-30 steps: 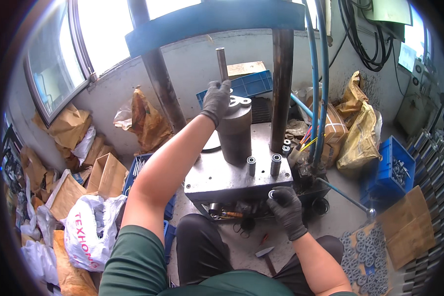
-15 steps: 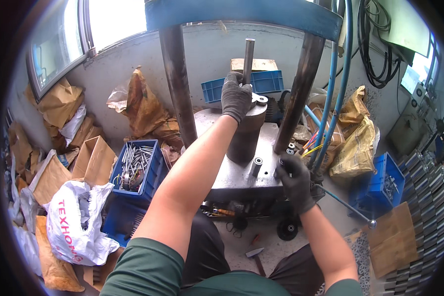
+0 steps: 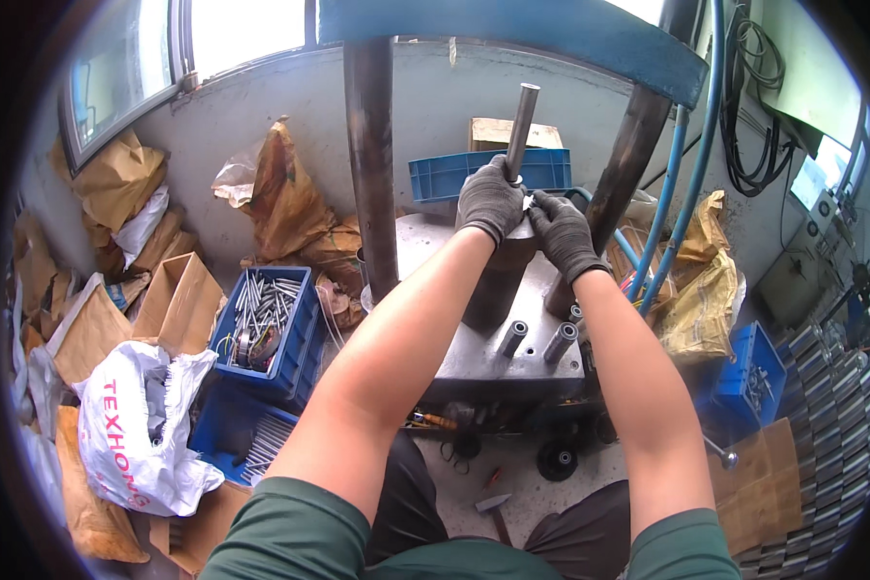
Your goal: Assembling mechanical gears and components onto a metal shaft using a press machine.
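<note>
On the floor between the knees: hammer [image 3: 494, 504], small red item [image 3: 494, 477] just past it. Black disc [image 3: 557, 460] on the floor, off the desk's front edge. Left side: lower bin [image 3: 215, 414], blue, pins inside; upper bin [image 3: 302, 319], blue, behind it, also full of pins. White sack [image 3: 145, 435] left of those, open carton [image 3: 176, 307] beyond. Right side: cardboard [image 3: 759, 493], metal bars [image 3: 831, 425] in rows beside it, right bin [image 3: 741, 377], blue, farther back

Desk [image 3: 532, 302]: left sleeve [image 3: 513, 339] and right sleeve [image 3: 560, 342] stand apart near the front right corner, right one closest to it. Third sleeve [image 3: 576, 314] by the right edge, next to the right forearm [image 3: 638, 377]

Cylinder [image 3: 498, 282] stands well back from the desk's front edge. Left hand [image 3: 493, 198] gloved, closed round the foot of the rod [image 3: 523, 130]; rod sticks up above the cylinder top, tilted a bit right in view. Right hand [image 3: 563, 230] gloved, fingers narrow, at a pale part [image 3: 527, 202] beside the rod foot; can't tell if it grips it

Left post [image 3: 369, 164] at the desk's left side, right post [image 3: 636, 155] at its right, beam [image 3: 522, 37] across. Beyond the back edge: tray [image 3: 435, 180], blue, box [image 3: 546, 138] behind it
</note>
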`<state>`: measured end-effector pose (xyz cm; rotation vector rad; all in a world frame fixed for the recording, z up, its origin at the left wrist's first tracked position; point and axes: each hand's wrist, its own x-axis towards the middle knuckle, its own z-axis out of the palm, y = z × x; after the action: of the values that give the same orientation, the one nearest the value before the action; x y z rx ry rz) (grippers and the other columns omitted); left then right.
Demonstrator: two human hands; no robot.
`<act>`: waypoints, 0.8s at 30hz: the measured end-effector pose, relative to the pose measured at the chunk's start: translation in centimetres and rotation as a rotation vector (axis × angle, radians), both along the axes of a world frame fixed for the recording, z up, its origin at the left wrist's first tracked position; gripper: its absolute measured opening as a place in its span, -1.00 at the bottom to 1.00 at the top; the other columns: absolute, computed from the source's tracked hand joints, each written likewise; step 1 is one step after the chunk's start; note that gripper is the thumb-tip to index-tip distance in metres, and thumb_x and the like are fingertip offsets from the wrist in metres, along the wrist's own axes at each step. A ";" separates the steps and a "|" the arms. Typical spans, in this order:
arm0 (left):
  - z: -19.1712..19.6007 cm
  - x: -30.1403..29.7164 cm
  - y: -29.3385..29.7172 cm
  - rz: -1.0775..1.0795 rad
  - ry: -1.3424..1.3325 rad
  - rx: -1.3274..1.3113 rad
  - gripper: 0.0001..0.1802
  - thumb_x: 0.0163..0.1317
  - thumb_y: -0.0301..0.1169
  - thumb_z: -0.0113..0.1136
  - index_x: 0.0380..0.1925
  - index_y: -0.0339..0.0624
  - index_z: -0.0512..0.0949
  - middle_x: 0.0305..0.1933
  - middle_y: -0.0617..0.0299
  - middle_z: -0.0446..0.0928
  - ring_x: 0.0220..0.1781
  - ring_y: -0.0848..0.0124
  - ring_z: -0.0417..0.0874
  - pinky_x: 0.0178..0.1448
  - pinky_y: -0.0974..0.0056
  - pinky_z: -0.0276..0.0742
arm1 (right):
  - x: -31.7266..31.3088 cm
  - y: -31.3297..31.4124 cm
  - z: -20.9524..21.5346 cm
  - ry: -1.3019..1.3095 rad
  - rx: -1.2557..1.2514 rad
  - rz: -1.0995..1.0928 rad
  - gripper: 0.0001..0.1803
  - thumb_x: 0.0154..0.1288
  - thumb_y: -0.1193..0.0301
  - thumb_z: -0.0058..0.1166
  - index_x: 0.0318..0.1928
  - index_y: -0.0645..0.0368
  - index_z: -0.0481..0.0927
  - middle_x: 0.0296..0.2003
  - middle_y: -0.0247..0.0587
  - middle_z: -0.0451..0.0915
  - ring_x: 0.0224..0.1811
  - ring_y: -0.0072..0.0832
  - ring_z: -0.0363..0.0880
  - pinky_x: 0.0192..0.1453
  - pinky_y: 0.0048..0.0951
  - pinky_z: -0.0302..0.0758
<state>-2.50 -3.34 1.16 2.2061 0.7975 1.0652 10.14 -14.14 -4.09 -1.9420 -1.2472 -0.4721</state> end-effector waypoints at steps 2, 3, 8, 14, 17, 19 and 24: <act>0.0 -0.5 0.2 -0.011 -0.011 -0.027 -0.60 0.28 -0.23 0.48 0.05 -0.06 0.60 -0.06 0.06 0.77 0.09 0.02 0.77 0.20 -0.01 0.66 | -0.7 0.4 0.2 -0.033 0.006 0.023 -0.63 0.46 0.27 0.17 0.19 0.05 0.74 0.10 0.05 0.72 0.17 -0.01 0.70 0.30 -0.12 0.60; -0.1 -0.5 0.3 -0.030 -0.026 -0.046 -0.60 0.27 -0.23 0.49 0.04 -0.05 0.60 -0.06 0.07 0.77 0.09 0.02 0.77 0.19 -0.01 0.66 | -0.4 0.6 0.2 -0.071 0.021 0.038 -0.63 0.45 0.28 0.16 0.19 0.03 0.74 0.09 0.06 0.72 0.18 -0.02 0.69 0.30 -0.11 0.60; -1.5 0.1 0.1 -0.040 -0.365 0.037 -0.69 0.15 -0.33 0.56 -0.14 -0.07 0.67 -0.21 0.18 0.78 -0.15 0.17 0.81 0.00 0.15 0.68 | -0.6 1.1 -0.6 -0.056 0.099 0.032 -0.67 0.41 0.26 0.18 0.09 0.02 0.79 0.06 -0.02 0.73 0.12 0.02 0.67 0.29 -0.08 0.59; -1.1 -0.3 -1.9 -0.712 -1.348 -0.360 -0.57 0.40 -0.72 0.18 0.18 -0.20 0.35 -0.44 0.31 0.42 -0.45 0.51 0.48 -0.41 0.34 0.45 | -1.7 0.6 -0.2 0.007 0.118 0.017 -0.60 0.34 0.17 0.34 0.10 0.06 0.79 0.02 -0.06 0.76 0.10 -0.05 0.70 0.28 -0.09 0.59; -1.2 -0.2 -0.7 -0.705 -1.373 -0.476 -0.49 0.38 -0.70 0.22 0.25 -0.22 0.28 -0.40 0.30 0.45 -0.43 0.49 0.51 -0.35 0.33 0.52 | -2.9 0.4 0.3 0.121 0.129 0.035 -0.43 0.27 0.11 0.45 0.21 0.10 0.73 -0.03 0.00 0.77 0.04 -0.13 0.73 0.21 -0.16 0.63; -1.4 0.2 -0.8 -0.579 -1.322 -0.467 -0.52 0.37 -0.66 0.26 0.21 -0.24 0.32 -0.33 0.28 0.48 -0.38 0.51 0.53 -0.26 0.36 0.58 | -2.5 0.3 0.3 0.071 0.151 -0.026 -0.33 0.26 0.12 0.47 0.32 0.11 0.65 -0.06 0.09 0.76 0.02 -0.13 0.74 0.18 -0.17 0.65; -2.2 0.6 1.1 -0.502 -1.171 -0.440 -0.75 0.28 -0.63 0.34 -0.11 -0.21 0.51 -0.25 0.27 0.56 -0.29 0.50 0.62 -0.21 0.36 0.66 | -2.9 0.6 0.1 0.083 0.120 -0.022 -0.27 0.26 0.13 0.46 0.39 0.12 0.59 -0.07 0.13 0.75 0.01 -0.11 0.74 0.20 -0.15 0.65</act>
<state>-1.87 -2.27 -1.05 1.0030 -0.0670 1.4391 7.28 -13.50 -3.97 -1.8569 -1.1213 -0.4624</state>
